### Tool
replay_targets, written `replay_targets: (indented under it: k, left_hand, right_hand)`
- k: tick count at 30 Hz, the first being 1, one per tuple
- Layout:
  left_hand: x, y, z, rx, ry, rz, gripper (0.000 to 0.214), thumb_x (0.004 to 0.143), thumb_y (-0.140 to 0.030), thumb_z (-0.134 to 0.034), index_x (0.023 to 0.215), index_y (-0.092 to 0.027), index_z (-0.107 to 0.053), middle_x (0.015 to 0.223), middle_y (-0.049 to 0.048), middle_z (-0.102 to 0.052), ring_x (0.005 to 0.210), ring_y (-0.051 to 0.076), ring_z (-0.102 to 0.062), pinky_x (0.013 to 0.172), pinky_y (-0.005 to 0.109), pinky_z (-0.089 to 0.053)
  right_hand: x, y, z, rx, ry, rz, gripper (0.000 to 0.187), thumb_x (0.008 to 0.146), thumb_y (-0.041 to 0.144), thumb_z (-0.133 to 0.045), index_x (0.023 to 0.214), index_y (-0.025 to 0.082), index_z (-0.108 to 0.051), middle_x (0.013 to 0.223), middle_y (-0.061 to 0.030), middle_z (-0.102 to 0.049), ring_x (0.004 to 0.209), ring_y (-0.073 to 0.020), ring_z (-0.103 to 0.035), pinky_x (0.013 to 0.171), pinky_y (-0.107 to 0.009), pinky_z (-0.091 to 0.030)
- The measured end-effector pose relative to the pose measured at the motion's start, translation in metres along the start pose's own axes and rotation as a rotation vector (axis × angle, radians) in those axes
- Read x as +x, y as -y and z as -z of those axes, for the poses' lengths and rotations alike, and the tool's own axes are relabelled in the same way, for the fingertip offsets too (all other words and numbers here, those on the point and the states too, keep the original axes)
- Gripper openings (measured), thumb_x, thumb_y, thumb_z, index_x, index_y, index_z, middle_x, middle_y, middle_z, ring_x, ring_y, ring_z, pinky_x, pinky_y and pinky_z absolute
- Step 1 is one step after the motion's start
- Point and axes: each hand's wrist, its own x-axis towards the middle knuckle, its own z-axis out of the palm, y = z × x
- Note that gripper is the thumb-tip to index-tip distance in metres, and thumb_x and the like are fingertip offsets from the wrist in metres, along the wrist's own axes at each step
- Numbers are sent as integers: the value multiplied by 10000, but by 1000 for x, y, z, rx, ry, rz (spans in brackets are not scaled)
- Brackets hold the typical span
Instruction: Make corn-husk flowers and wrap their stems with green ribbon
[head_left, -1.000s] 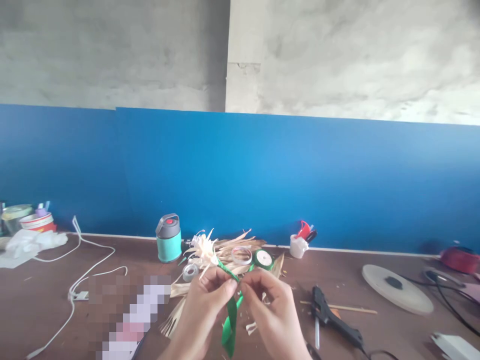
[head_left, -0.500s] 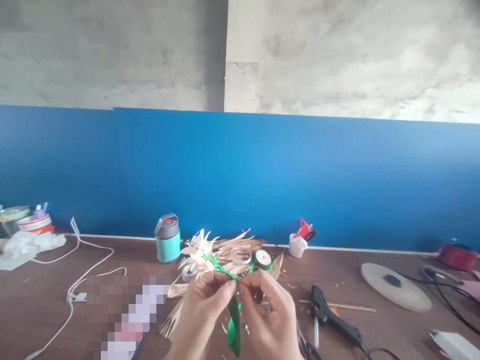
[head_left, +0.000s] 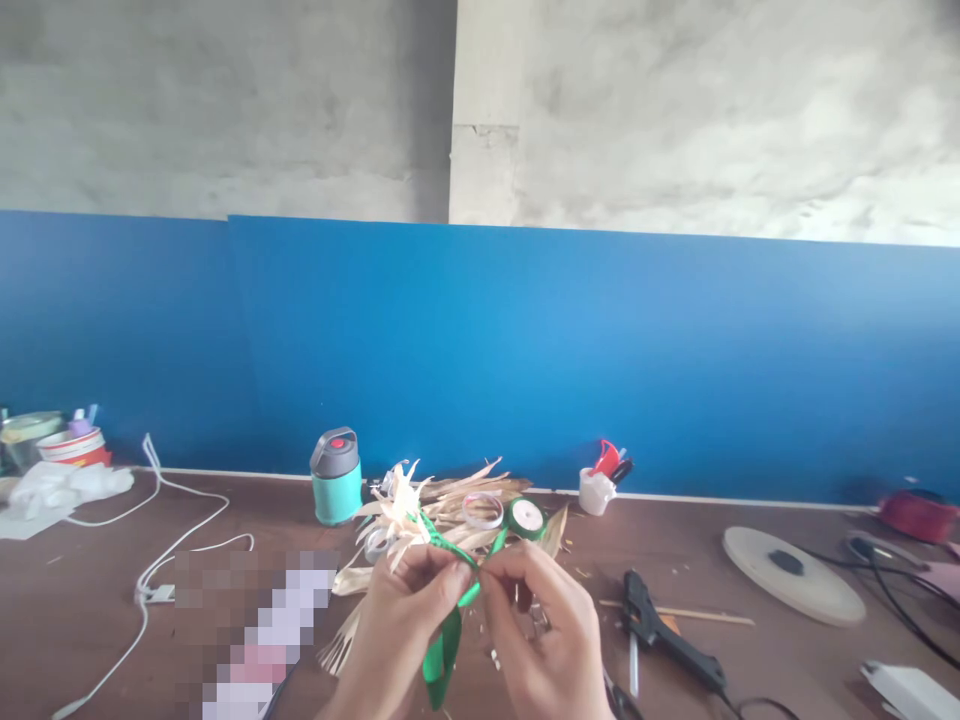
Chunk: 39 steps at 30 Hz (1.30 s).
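My left hand [head_left: 397,625] and my right hand [head_left: 544,630] meet low in the middle, both pinched closed. Between them they hold a thin stem wrapped in green ribbon [head_left: 442,650], whose loose end hangs in a loop below my fingers. At the stem's far end is a pale straw flower [head_left: 394,510] with thin pointed petals, tilted up to the left. Behind it lies a heap of dried husk strips [head_left: 480,485], with a green ribbon spool [head_left: 525,517] and a clear tape roll [head_left: 483,510] resting on it.
On the brown table [head_left: 97,600] stand a teal flask [head_left: 337,477], a white cup with red tools [head_left: 598,488], a black glue gun [head_left: 660,630] beside a wooden stick, a round white disc [head_left: 793,588], a white cable [head_left: 161,560] and tubs at far left [head_left: 71,445].
The straw flower has turned and dipped a little to the left. The hanging green ribbon loop has swung leftward under my left hand. Both hands stay pinched at the stem.
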Motion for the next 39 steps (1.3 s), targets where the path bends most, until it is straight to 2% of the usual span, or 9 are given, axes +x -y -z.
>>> replay_targets:
  k: [4,7,11,14,22,30,33,36,39]
  left_hand:
    - [0,3,0,-11,16,-11,200,591,-331,-806,599,-166,-693,559,13,-645,566,164,-594,594,274,-495]
    - [1,0,0,-18,67,-43,199,630,-334,-788,595,-166,-689,571,9,-643,577,151,-580,599,254,-477]
    - [0,-6,1,58,106,-77,215,654,-331,-784,588,-153,-685,564,7,-639,565,134,-555,568,229,-440]
    - [-1,-7,1,76,122,-78,215,662,-342,-779,615,-147,-704,588,23,-660,593,154,-574,580,243,-445]
    - [-1,-5,-2,40,123,-21,198,667,-346,-784,672,-157,-724,542,-9,-610,500,99,-496,493,201,-373]
    - [6,-7,5,82,245,40,282,668,-425,-771,659,-157,-681,556,1,-600,514,123,-525,500,221,-394]
    - [6,-8,5,66,254,78,293,658,-435,-776,633,-167,-660,494,-34,-538,455,94,-457,466,206,-353]
    - [4,-8,2,40,276,128,269,639,-392,-802,586,-172,-655,455,-59,-485,444,79,-427,464,190,-331]
    - [3,-6,-1,-43,360,189,245,604,-353,-829,579,-165,-675,532,-18,-573,562,120,-554,546,206,-396]
  right_hand:
    - [-1,2,-4,26,-38,-48,157,827,163,-551,673,186,-563,594,18,-529,519,-112,-445,504,-221,-360]
    - [-1,3,-6,135,-54,-228,185,824,232,-577,645,182,-572,575,21,-518,520,-113,-421,511,-230,-348]
    - [7,-1,-1,475,143,-582,269,776,393,-661,659,163,-586,549,30,-497,499,-98,-399,484,-217,-333]
    - [13,-5,3,704,255,-721,354,724,469,-717,651,163,-555,518,53,-458,468,-79,-381,468,-201,-320]
    - [11,-1,-4,737,121,-702,360,677,463,-775,637,157,-589,526,49,-490,473,-73,-376,461,-197,-308]
    - [14,-12,2,824,290,-785,336,707,424,-769,668,145,-586,548,39,-534,467,-61,-430,474,-181,-324]
    - [14,-13,5,856,283,-784,303,678,375,-794,818,158,-636,637,25,-577,502,-70,-456,477,-179,-325]
    - [14,-9,9,897,257,-785,390,634,306,-803,981,186,-675,787,-16,-641,639,-127,-550,563,-213,-394]
    - [15,-6,14,938,336,-797,265,620,228,-756,877,169,-723,763,-25,-660,654,-137,-563,607,-227,-410]
